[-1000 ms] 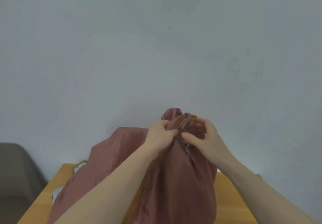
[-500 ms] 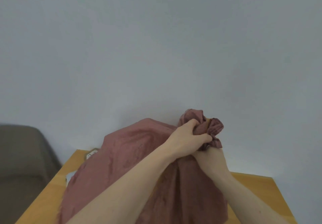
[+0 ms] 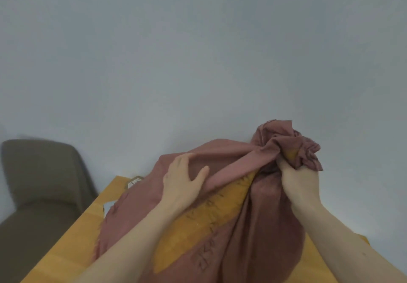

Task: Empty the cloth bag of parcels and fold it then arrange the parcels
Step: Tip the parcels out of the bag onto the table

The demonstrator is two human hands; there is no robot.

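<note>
**Head view: 2 hands on a full cloth bag**

Head camera tilted up; most of the frame is a plain pale grey-blue wall point(image 3: 198, 51). Bottom left, a taupe upholstered chair point(image 3: 39, 183) stands beside a light orange-brown wooden table point(image 3: 72, 245).

On the table sits the bulging dusty-rose cloth bag point(image 3: 259, 234), with a mustard-yellow panel carrying dark markings down its front. It fills the lower centre.

Right hand point(image 3: 301, 183): fingers curled tight round the gathered neck of the bag, bunched cloth sticking out above the fist.

Left hand point(image 3: 182, 183): fingers spread and straight, palm laid flat on the bag's upper left side.

A small brown parcel with a white label point(image 3: 134, 182) peeks out at the bag's far left edge; details too small to read.
</note>
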